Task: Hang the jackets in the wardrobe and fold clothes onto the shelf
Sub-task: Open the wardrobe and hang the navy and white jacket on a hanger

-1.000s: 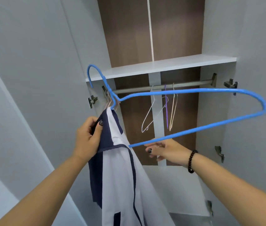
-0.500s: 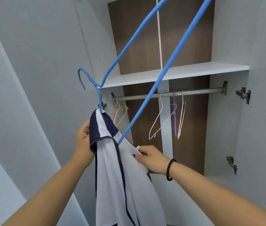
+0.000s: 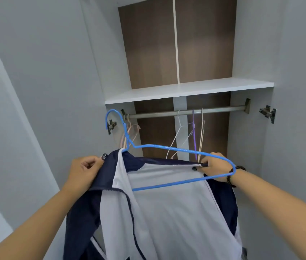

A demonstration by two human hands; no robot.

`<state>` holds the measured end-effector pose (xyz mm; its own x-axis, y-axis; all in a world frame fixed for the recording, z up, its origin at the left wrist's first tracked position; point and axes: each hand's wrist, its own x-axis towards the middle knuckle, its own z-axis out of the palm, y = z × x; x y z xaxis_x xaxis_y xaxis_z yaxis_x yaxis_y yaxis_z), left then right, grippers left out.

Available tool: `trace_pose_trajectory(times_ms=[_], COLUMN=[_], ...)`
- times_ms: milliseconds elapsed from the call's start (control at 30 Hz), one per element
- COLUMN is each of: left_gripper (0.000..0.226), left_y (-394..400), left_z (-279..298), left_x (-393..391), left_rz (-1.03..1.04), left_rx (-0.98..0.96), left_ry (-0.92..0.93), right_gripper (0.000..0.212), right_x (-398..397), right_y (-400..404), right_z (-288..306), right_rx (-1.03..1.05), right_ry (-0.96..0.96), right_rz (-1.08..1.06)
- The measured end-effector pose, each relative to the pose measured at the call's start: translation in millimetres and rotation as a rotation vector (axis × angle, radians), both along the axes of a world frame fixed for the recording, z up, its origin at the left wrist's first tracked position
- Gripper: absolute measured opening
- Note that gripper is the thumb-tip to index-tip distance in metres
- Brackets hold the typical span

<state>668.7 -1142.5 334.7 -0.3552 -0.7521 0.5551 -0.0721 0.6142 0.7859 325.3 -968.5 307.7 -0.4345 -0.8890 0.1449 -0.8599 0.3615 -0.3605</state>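
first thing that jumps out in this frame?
The bright blue wire hanger in the centre, partly threaded into a navy and white jacket that the left hand and right hand hold stretched between them. Behind it, the open wardrobe: a metal rail with a few thin bare hangers under a white shelf.

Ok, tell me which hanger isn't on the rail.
The blue hanger: its hook is off the rail, one end inside the jacket. The pale and purple ones hang from the rail.
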Motion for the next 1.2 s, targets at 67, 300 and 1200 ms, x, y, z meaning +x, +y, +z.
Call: trace_pose_trajectory(times_ms=[67,300,1200], left_gripper=[0.045,0.035,0.022], left_y=[-4,-17,17], left_z=[-4,-13,-31], left_x=[-3,-5,-13], left_rz=[-0.033,-0.066,0.066], left_rx=[-0.002,0.017,0.005], left_ry=[-0.038,-0.094,-0.256], right_gripper=[0.035,0.034,0.028], right_x=[-10,-24,-24], right_y=[7,41,52], right_z=[-7,-27,65], right_rx=[0.002,0.059,-0.171], right_ry=[0.003,-0.066,0.031], right_rz=[-0.035,-0.015,-0.301])
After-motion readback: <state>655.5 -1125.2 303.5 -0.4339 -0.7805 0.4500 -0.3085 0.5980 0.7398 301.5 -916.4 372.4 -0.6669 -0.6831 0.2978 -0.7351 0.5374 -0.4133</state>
